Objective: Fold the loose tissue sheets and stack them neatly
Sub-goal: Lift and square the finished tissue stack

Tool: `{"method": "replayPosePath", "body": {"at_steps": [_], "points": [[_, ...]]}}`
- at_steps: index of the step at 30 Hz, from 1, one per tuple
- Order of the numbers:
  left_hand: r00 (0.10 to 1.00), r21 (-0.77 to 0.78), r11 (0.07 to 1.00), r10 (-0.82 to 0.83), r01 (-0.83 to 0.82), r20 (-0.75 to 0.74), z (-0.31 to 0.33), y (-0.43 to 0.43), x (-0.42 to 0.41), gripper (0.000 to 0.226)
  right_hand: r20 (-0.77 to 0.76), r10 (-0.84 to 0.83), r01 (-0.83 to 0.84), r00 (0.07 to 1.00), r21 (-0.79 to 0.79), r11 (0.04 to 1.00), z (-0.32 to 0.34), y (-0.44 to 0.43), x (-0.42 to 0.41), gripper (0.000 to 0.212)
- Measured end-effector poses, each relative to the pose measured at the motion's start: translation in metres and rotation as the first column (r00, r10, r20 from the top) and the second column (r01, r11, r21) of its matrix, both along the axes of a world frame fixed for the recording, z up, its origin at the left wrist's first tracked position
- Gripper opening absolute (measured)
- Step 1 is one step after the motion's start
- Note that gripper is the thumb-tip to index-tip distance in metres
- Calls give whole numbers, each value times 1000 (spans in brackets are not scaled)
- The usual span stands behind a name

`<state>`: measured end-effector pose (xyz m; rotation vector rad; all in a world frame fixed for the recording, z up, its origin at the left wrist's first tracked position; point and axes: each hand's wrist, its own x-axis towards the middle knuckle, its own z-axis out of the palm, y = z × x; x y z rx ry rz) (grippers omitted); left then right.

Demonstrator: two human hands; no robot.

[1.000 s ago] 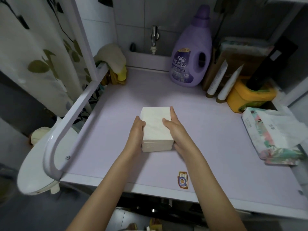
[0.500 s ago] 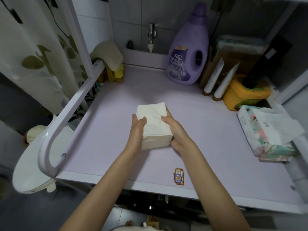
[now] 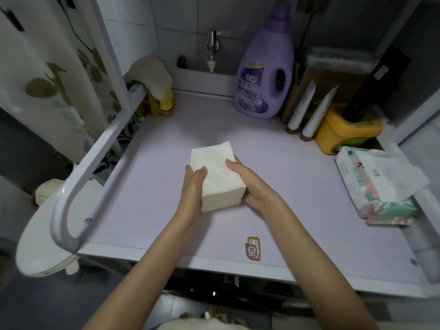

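A thick stack of folded white tissue sheets (image 3: 217, 172) is in the middle of the lilac tabletop (image 3: 147, 206), turned slightly askew. My left hand (image 3: 194, 186) grips its left side, thumb on top. My right hand (image 3: 247, 182) grips its right side, fingers wrapped round the edge. The near end of the stack appears raised off the surface. An opened floral tissue pack (image 3: 378, 184) with a sheet sticking out lies at the right edge.
A purple softener bottle (image 3: 265, 72) stands at the back, beside two white tubes (image 3: 309, 110) and a yellow tub (image 3: 342, 129). A cloth (image 3: 150, 77) hangs on the white rail (image 3: 95, 163) at the left. A tap (image 3: 212, 48) is on the back wall.
Both hands have turned the stack a little counter-clockwise and tilted its near end up from lying flat. The grip has shifted from flanking the sides to wrapping round them.
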<state>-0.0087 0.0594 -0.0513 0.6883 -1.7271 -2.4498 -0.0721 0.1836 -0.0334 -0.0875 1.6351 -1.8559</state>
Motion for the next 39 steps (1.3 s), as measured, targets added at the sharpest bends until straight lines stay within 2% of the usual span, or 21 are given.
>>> {"method": "replayPosePath", "body": {"at_steps": [3, 7, 8, 11, 12, 15, 17, 18, 19, 20, 21, 22, 23, 25, 26, 27, 29, 31, 32, 35, 39], "points": [[1000, 30, 1000, -2, 2, 6, -1, 3, 0, 84, 66, -51, 55, 997, -59, 997, -6, -4, 3, 39], [1000, 13, 1000, -5, 5, 31, 1, 4, -2, 85, 93, -73, 81, 993, -89, 993, -2, -3, 2, 37], [999, 12, 1000, -13, 12, 40, 1, 2, -2, 78, 85, -67, 74, 994, -87, 993, -2, -3, 2, 38], [999, 27, 1000, -6, 5, 52, 1, -5, -1, 34, 44, -26, 28, 999, -43, 999, -5, -3, 2, 39], [999, 32, 999, -12, 10, 43, 2, -5, 0, 29, 32, -19, 20, 999, -33, 999, -5, -3, 2, 39], [1000, 11, 1000, -14, 13, 24, 2, -4, 2, 39, -17, 14, -14, 1000, -8, 1000, -5, -6, 1, 36], [998, -26, 999, -35, 37, 51, 3, -5, 2, 41, -77, 61, -55, 995, 69, 996, -3, -3, 0, 35], [997, -85, 995, -37, 43, 73, 2, -8, 2, 50, -113, 96, -84, 989, 111, 990, 0, -1, -1, 37], [996, -229, 973, -25, 43, 80, 4, -13, 2, 67, -154, 123, -97, 980, 163, 982, 3, 2, -2, 41], [999, -427, 904, -11, 29, 44, 9, -18, 3, 82, -194, 128, -83, 973, 224, 971, 8, 3, -2, 48], [999, -633, 774, -21, -15, -49, 15, -22, 5, 87, -245, 115, -39, 963, 296, 954, 14, 5, -4, 57], [984, -791, 606, -79, -83, -163, 20, -24, 7, 84, -321, 114, 16, 940, 375, 927, 21, 6, -4, 64], [957, -881, 455, -174, -129, -230, 28, -24, 7, 79, -432, 154, 75, 888, 469, 880, 27, 6, -3, 65], [921, -963, 251, -345, -98, -184, 43, -18, 8, 70, -638, 342, 235, 690, 645, 727, 40, 5, 4, 60], [909, -983, 176, -397, -59, -126, 42, -15, 6, 67, -691, 428, 303, 582, 673, 675, 46, 2, 9, 57], [898, -992, 122, -434, -19, -70, 41, -10, 5, 66, -709, 499, 335, 498, 688, 643, 50, -1, 16, 56], [876, -995, 88, -482, 53, 4, 35, -4, 2, 64, -667, 619, 345, 415, 745, 571, 48, -6, 27, 55], [874, -993, 40, -479, 113, 81, 24, -6, 0, 65, -616, 660, 318, 430, 788, 528, 36, -10, 30, 56], [879, -992, -4, -462, 130, 117, 20, -7, -1, 68, -607, 643, 279, 467, 791, 545, 31, -11, 30, 56], [883, -983, -91, -431, 162, 185, 12, -7, -5, 75, -600, 528, 131, 601, 726, 675, 20, -7, 27, 57], [875, -976, -121, -435, 178, 214, 12, -3, -3, 79, -589, 410, 81, 696, 632, 771, 12, -2, 31, 56]]}}
